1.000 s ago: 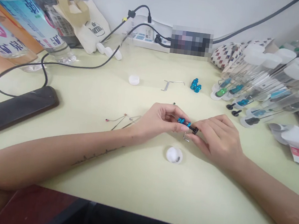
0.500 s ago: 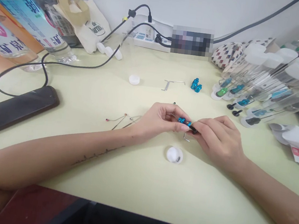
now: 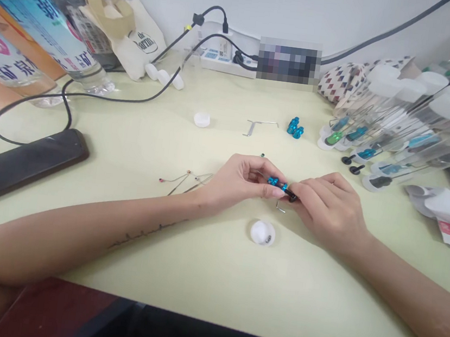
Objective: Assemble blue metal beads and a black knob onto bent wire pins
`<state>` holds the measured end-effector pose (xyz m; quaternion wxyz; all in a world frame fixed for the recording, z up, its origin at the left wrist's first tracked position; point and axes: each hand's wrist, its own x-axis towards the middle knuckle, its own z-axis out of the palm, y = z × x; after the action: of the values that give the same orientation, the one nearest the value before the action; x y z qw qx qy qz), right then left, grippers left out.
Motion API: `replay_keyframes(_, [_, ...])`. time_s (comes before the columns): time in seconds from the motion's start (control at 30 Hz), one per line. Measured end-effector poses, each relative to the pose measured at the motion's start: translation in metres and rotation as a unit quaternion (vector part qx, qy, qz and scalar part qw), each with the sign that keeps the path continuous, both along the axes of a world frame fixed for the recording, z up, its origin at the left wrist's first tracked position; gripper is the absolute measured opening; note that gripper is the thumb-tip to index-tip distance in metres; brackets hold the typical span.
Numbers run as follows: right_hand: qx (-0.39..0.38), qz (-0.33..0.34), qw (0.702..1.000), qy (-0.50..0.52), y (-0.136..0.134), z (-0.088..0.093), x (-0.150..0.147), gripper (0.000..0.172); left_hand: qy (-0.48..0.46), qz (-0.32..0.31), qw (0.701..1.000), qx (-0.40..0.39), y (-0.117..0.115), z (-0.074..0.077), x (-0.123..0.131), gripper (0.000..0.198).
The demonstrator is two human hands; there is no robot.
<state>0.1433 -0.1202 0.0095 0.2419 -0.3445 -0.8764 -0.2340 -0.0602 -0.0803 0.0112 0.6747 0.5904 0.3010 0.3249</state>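
Nearest on the desk (image 3: 211,281): white cup (image 3: 260,232). Beyond it: blue part (image 3: 272,181) pinched in left hand (image 3: 246,182), black peg (image 3: 290,194) gripped by right hand (image 3: 330,209); seemingly in contact, full joining unconfirmed. Farther right, apparently unworked: two spare pegs (image 3: 356,169). Far centre-right, likewise: loose blue parts (image 3: 297,132).

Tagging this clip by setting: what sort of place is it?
Probably a desk serving as a workbench: a power strip at the back, capped clear tubes at right, and small blue parts set out.
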Motion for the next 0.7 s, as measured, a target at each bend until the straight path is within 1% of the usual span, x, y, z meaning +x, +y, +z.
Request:
replay_keyframes(0.13, [-0.017,0.012,1.000,0.008,0.0007,0.0013,-0.0005,0.027,0.008,-0.014,1.000,0.002,0.0004,-0.0004,-0.0003,0.027])
replay_keyframes(0.2, [-0.012,0.010,1.000,0.004,0.0005,0.0010,-0.0007,0.024,0.008,-0.012,1.000,0.004,0.0006,-0.0005,-0.0003,0.027])
replay_keyframes(0.3, [0.012,-0.001,1.000,-0.002,-0.0003,0.0002,-0.0009,0.009,0.000,-0.002,1.000,0.006,0.0003,-0.0004,-0.0002,0.027])
replay_keyframes(0.37, [0.021,0.001,1.000,0.002,-0.0007,0.0002,-0.0008,0.006,0.001,0.004,1.000,0.006,-0.0002,-0.0002,0.0001,0.027])
replay_keyframes(0.4, [0.017,0.005,1.000,0.006,-0.0009,0.0005,-0.0007,0.006,0.002,0.006,1.000,0.003,-0.0004,-0.0001,0.0002,0.027])
replay_keyframes(0.5, [-0.016,0.017,1.000,0.020,-0.0013,0.0017,-0.0001,0.024,0.001,0.007,1.000,-0.005,-0.0010,0.0001,0.0004,0.028])
replay_keyframes(0.57, [-0.037,0.018,0.999,0.027,-0.0014,0.0017,0.0003,0.030,0.000,0.006,1.000,-0.007,-0.0012,0.0000,0.0006,0.028])
replay_keyframes(0.63, [-0.036,0.011,0.999,0.032,-0.0015,0.0009,0.0004,0.027,0.002,0.011,1.000,-0.007,-0.0011,-0.0003,0.0006,0.028])
replay_keyframes(0.7, [-0.022,0.003,0.999,0.033,-0.0015,-0.0003,0.0000,0.020,0.005,0.017,1.000,-0.007,-0.0005,-0.0008,0.0006,0.028])
